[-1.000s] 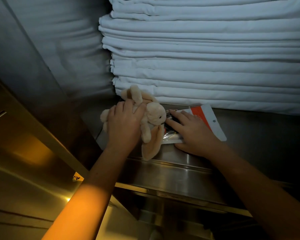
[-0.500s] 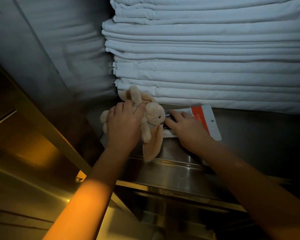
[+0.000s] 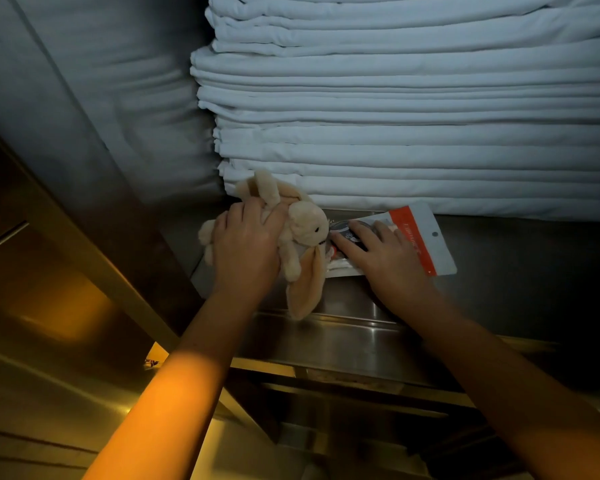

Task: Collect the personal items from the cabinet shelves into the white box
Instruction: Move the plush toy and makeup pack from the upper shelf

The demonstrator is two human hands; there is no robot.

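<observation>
Hands apart on the steel shelf (image 3: 520, 271): your left hand (image 3: 245, 251) curls its fingers over the body of a beige plush rabbit (image 3: 307, 230), whose long ear droops toward the shelf's front lip. Just right of its head, your right hand (image 3: 385, 261) lays stretched fingers on a white-and-orange packet (image 3: 426, 237) at the foot of the stacked white linens (image 3: 395, 133).

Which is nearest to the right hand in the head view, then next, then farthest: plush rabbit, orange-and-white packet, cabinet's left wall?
From the right hand:
1. orange-and-white packet, under its fingers.
2. plush rabbit, just left, held by the left hand.
3. cabinet's left wall, far left.
</observation>
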